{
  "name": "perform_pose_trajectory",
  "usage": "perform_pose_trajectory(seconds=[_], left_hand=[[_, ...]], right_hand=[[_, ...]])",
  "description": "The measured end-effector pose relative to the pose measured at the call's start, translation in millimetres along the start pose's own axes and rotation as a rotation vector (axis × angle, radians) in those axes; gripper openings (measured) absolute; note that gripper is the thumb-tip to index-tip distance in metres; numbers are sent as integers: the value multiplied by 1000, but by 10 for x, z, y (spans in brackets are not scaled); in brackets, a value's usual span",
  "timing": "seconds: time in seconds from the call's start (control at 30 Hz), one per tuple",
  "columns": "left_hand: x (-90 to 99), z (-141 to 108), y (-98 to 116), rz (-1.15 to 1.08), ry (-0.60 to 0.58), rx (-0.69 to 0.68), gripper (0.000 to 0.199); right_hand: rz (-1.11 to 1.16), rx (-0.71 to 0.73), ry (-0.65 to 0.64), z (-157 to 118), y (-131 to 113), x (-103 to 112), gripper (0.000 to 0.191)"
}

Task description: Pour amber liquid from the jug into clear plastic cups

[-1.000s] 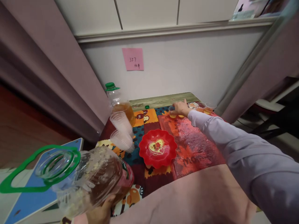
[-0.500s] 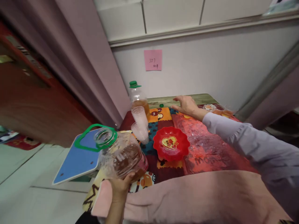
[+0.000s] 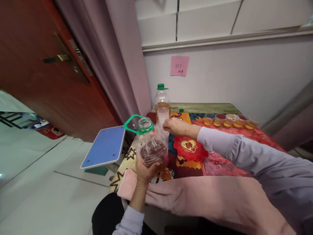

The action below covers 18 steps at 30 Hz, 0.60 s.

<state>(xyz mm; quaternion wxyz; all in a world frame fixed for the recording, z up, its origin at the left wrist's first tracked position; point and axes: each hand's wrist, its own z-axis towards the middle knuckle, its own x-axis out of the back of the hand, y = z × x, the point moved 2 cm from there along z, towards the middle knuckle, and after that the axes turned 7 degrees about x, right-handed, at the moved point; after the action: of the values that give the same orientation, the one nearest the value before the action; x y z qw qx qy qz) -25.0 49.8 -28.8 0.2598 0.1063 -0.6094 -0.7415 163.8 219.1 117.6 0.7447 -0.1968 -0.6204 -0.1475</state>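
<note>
My left hand point(image 3: 146, 168) is wrapped round the lower side of a clear plastic jug point(image 3: 150, 143). The jug leans slightly, its neck uncapped with a green handle ring, and amber drink shows inside. My right hand point(image 3: 178, 126) reaches across to the stacked clear plastic cups beside the jug, fingers pinched at a plastic cup point(image 3: 160, 125); the fingertips partly cover it. Another cup stack point(image 3: 163, 114) stands just behind. Below my right wrist sits a red scalloped dish point(image 3: 190, 148) with a gold heart print.
A second jug with a green cap point(image 3: 162, 98) stands at the back. Several filled cups point(image 3: 230, 120) line the right rear of the patterned tablecloth point(image 3: 189, 163). A small green cap point(image 3: 181, 110) lies near the wall. A blue board point(image 3: 105, 143) is at the left, by the door point(image 3: 36, 42).
My right hand has come left from the back of the table to the plastic cups, its fingers closing. My left hand still holds the jug. The view has shifted, showing the filled cups.
</note>
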Motion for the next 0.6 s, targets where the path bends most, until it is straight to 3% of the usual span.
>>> perform_pose_trajectory(seconds=[0.33, 0.47, 0.53, 0.6], left_hand=[[9, 7, 10, 31, -4, -22, 111], [7, 10, 31, 34, 2, -34, 109], [4, 11, 43, 33, 6, -40, 108], [1, 15, 45, 38, 17, -41, 110]], right_hand=[[31, -46, 108, -58, 62, 53, 8], [69, -28, 395, -221, 98, 353, 8], [61, -53, 573, -443, 133, 515, 11], [25, -103, 664, -739, 171, 557, 13]])
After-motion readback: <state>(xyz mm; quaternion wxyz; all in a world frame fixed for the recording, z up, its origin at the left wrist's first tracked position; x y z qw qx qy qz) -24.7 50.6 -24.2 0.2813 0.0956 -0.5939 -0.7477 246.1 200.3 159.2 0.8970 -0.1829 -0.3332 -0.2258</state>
